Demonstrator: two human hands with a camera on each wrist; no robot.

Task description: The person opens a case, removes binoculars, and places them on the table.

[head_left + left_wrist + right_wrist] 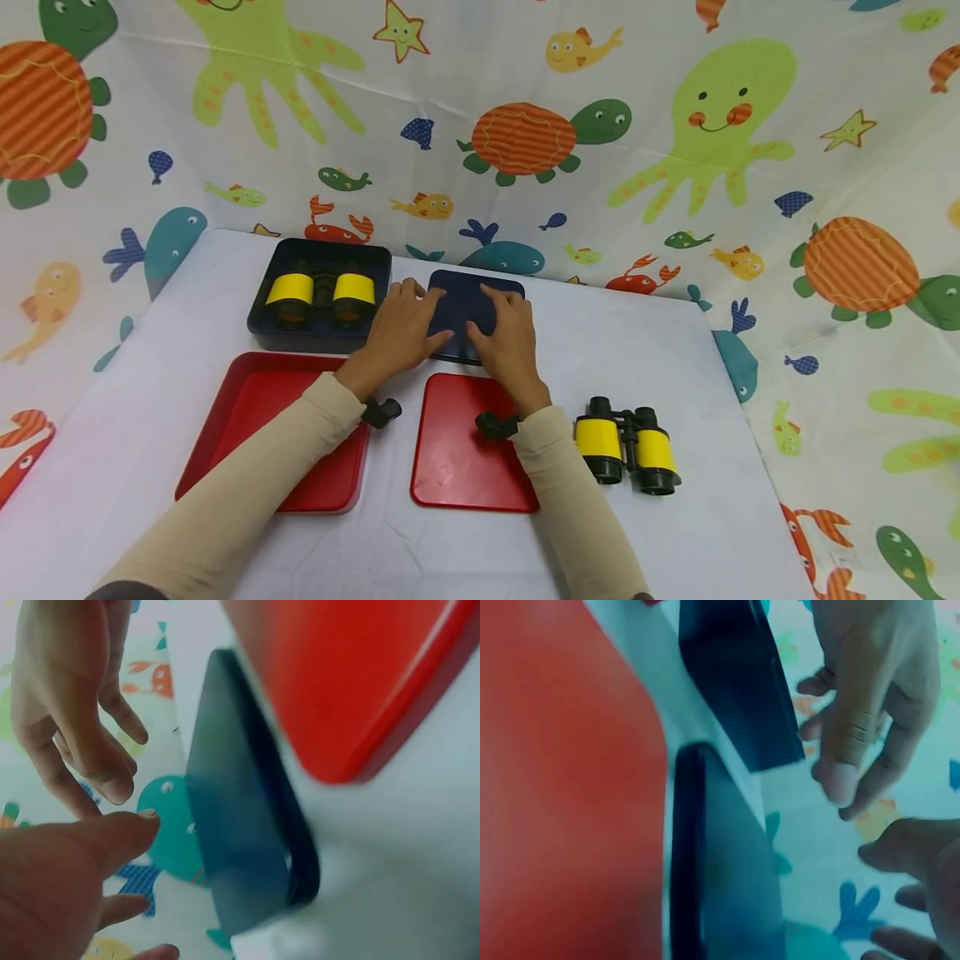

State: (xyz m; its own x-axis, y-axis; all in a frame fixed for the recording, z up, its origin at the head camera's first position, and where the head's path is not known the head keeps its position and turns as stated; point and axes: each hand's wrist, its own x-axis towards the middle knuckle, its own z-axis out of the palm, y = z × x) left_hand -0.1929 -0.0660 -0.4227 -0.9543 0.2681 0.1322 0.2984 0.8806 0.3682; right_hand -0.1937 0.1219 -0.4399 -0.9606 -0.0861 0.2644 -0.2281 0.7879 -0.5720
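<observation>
My left hand (401,327) is held over the left edge of a dark blue lid (468,315), fingers spread. Opposite it, my right hand (512,337) hovers over the lid's right side with relaxed fingers. Both wrist views show a gap between the hands and the lid (232,802), and neither hand holds anything. Just left of my left hand stands a dark blue box (322,340) with black-and-yellow binoculars (352,289) lying inside. The lid lies flat on the table near the wall cloth.
A red tray (247,375) lies under my left forearm, and a red lid (457,450) lies beneath my right wrist. A second pair of yellow-and-black binoculars (655,450) rests on the white table (637,350) at right. A sea-animal printed cloth (450,75) hangs behind.
</observation>
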